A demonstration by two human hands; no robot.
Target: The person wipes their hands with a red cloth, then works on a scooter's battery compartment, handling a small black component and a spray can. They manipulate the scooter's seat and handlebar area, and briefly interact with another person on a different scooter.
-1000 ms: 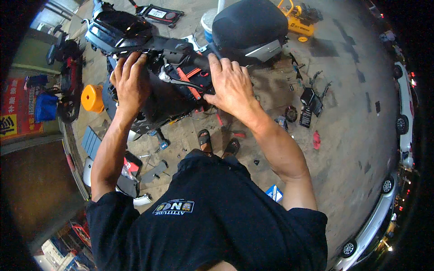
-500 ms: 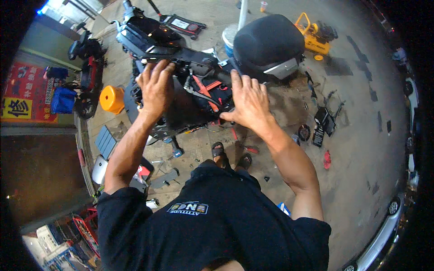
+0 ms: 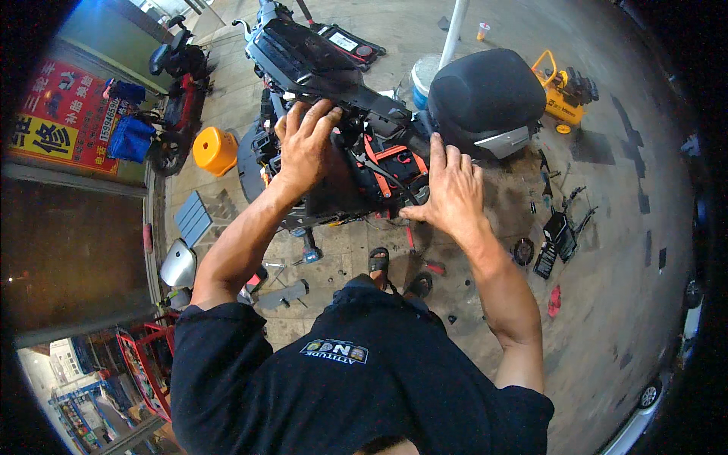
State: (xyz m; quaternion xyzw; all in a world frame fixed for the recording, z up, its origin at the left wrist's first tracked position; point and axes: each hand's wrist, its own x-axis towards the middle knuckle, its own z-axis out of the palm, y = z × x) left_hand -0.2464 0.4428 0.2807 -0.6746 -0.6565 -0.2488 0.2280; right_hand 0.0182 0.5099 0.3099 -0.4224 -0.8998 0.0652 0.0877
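Note:
A partly stripped black scooter (image 3: 334, 193) stands before me, its inner parts exposed. My left hand (image 3: 307, 152) lies on it with fingers apart, the fingertips at the lower edge of a long black plastic panel (image 3: 368, 102). My right hand (image 3: 455, 193) is spread wide by the opening near the rear. Its thumb points toward the near edge and its fingers reach toward the panel's right end; firm contact cannot be made out. Orange-red straps (image 3: 385, 171) and a dark cable show in the opening between the hands. Neither hand visibly grasps a loose object.
A black padded seat (image 3: 485, 95) is at the far right of the scooter, near a yellow air compressor (image 3: 561, 102). An orange stool (image 3: 215, 151) stands left. A blue-black power tool (image 3: 309, 249) and black parts (image 3: 557, 235) lie on the ground. A pole (image 3: 455, 32) rises behind.
The view has turned, so the scooter and surroundings appear farther right. Both hands keep roughly the same places on the scooter, their fingers still spread.

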